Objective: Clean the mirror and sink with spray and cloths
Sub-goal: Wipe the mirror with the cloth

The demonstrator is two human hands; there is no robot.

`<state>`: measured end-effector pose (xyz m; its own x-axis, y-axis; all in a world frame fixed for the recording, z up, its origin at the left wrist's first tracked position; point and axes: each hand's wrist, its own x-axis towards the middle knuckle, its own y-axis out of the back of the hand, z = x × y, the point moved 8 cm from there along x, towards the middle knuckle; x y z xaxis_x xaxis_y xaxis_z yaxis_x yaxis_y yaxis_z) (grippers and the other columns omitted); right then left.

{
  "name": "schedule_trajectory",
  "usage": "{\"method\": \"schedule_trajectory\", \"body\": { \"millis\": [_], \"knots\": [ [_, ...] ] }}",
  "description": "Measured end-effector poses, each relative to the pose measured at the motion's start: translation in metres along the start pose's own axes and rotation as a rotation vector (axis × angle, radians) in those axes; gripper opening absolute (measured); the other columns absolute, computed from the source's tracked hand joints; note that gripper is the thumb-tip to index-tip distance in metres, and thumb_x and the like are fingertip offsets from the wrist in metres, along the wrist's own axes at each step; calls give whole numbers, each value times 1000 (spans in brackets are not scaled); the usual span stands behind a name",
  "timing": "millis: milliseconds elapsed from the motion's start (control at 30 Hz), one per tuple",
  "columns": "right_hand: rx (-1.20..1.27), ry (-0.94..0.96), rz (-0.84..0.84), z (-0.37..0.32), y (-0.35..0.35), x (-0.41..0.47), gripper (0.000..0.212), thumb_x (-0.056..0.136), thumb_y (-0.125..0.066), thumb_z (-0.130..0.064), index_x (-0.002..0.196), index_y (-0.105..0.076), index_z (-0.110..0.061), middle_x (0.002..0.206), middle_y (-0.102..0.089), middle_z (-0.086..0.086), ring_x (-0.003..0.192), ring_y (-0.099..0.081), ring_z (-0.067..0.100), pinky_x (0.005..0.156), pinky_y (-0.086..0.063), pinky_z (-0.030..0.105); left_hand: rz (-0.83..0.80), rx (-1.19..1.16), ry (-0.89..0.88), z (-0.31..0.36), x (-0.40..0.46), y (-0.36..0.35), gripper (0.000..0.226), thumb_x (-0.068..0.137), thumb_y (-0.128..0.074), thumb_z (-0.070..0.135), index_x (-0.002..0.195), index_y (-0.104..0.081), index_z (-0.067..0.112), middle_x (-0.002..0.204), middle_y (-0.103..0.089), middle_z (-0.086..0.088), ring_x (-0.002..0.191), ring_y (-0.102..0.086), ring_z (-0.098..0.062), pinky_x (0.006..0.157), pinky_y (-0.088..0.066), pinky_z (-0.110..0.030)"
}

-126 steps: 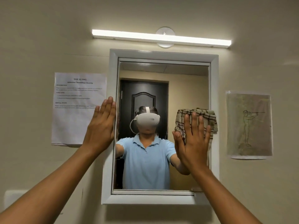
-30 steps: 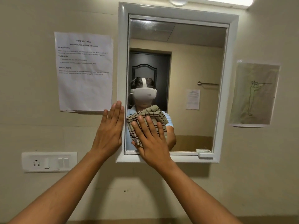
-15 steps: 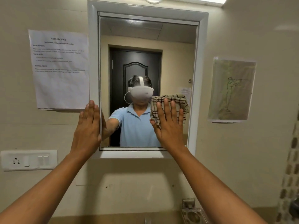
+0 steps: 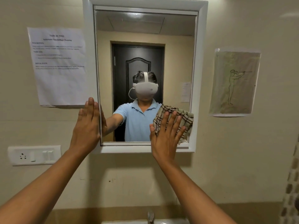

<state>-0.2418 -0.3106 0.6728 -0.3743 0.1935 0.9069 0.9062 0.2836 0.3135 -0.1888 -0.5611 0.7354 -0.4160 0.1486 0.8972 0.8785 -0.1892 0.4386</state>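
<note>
Right hand (image 4: 165, 135) flat, grip apart, presses brown-checked beige cloth (image 4: 181, 120) onto white-framed wall mirror (image 4: 145, 29), lower right corner. Left hand (image 4: 87, 126) flat, grip apart, on frame's left edge.

We stand in a small bathroom: a framed wall mirror (image 4: 145, 46) above a tap (image 4: 150, 216) and sink (image 4: 129, 222), beige walls, a switch plate (image 4: 34, 155).

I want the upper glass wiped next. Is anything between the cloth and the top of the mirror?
Nothing visible: the right hand presses the checked cloth flat at the mirror glass's lower right, with bare glass above.
</note>
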Motion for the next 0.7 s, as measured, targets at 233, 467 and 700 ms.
{"method": "schedule_trajectory", "body": {
  "millis": [233,467,700],
  "knots": [
    [17,136,-59,-93,-23,-17,71,103,-19,-52,159,3,-15,167,5,13,154,4,34,122,-2,58,-93,125,-51,-31,-8,-17,78,87,-37,14,152,5,6,161,12,-12,149,10,-25,122,-3,-40],
    [40,275,-86,-193,-38,-19,77,103,-38,-46,159,5,-16,166,12,10,153,12,29,122,8,53,-121,43,-153,-45,-16,-16,62,95,-19,21,153,-4,7,162,1,-11,150,1,-23,121,-12,-46],
    [-14,342,-91,-192,-50,-55,81,101,-45,-46,159,3,-17,166,18,8,154,10,27,122,8,50,-128,-71,-131,-53,-38,-29,65,93,-25,21,153,-4,7,162,2,-10,150,0,-23,120,-11,-48]
  ]
}}
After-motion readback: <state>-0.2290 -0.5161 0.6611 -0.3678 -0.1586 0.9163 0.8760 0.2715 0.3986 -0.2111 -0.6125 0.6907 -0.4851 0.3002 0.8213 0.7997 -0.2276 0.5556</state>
